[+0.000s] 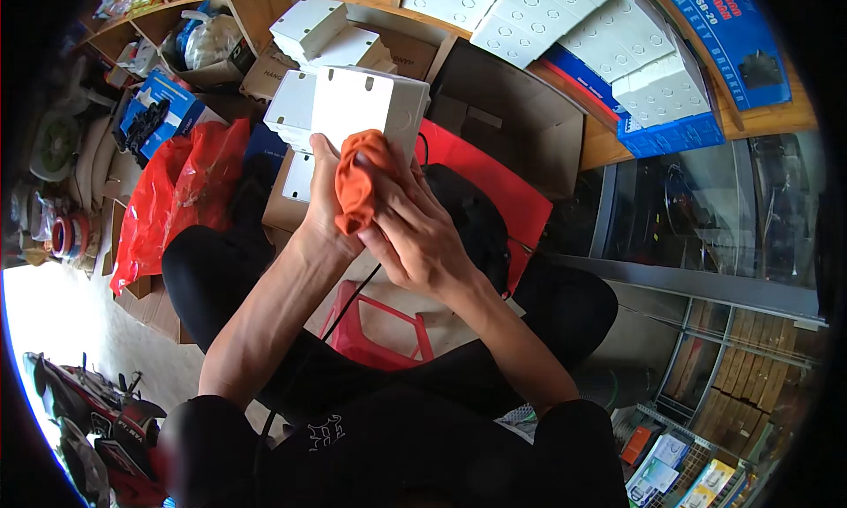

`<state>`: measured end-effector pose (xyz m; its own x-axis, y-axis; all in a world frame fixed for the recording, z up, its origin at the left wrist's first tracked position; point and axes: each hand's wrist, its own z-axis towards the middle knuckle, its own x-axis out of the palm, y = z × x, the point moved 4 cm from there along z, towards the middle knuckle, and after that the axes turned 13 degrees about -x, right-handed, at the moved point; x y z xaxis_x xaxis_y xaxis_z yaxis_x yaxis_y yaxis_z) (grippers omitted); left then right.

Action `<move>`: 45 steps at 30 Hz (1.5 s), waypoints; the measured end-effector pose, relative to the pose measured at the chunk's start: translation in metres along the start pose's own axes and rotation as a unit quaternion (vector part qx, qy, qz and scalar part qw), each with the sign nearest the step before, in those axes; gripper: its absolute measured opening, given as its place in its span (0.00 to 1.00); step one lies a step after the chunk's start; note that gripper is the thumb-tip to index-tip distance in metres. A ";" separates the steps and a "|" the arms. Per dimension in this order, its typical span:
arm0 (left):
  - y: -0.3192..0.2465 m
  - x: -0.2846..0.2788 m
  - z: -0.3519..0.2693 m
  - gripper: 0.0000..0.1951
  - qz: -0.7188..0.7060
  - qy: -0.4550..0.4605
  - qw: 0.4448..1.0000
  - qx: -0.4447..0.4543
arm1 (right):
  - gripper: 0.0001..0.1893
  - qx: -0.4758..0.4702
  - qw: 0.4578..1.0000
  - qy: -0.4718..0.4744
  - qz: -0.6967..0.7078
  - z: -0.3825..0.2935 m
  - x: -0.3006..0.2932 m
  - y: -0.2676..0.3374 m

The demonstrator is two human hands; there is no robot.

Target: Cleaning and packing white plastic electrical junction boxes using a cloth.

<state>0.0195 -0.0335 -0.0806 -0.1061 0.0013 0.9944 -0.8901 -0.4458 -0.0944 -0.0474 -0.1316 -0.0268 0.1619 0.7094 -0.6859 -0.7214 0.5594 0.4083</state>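
Note:
My left hand [326, 200] is closed round the lower left side of a white plastic electrical box [351, 104], thumb along its edge. An orange cloth [360, 177] is bunched against the near part of the box. My right hand [413, 233] presses the cloth there, with fingers reaching along the box's right side; the fingertips are partly hidden. Round knockout marks show on the side of the box. Just behind and left of it, more white boxes [308, 28] are stacked on cardboard.
An open cardboard carton [542, 121] and a red panel [509, 183] lie ahead to the right. A red plastic bag [178, 197] is at the left. White boxes [529, 18] line the wooden shelf. Between my legs is a pink plastic stool [370, 339], crossed by a black cable [351, 299].

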 end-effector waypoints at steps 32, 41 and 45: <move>0.005 0.066 0.012 0.36 0.128 -0.166 0.978 0.003 | 0.18 0.207 0.924 -0.148 0.287 0.044 -0.104 0.008; -0.009 0.066 0.017 0.38 0.112 -0.131 0.985 0.002 | 0.16 0.039 0.994 0.046 -0.088 0.028 -0.089 0.024; -0.003 0.078 0.014 0.36 0.085 -0.157 0.983 0.032 | 0.17 -0.006 0.988 -0.067 -0.140 0.033 -0.104 0.021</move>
<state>0.0203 -0.0440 -0.0019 -0.0990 -0.3501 0.9314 -0.8408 -0.4711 -0.2665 -0.0574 -0.1794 0.0735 0.4422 0.5786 -0.6854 -0.6434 0.7370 0.2071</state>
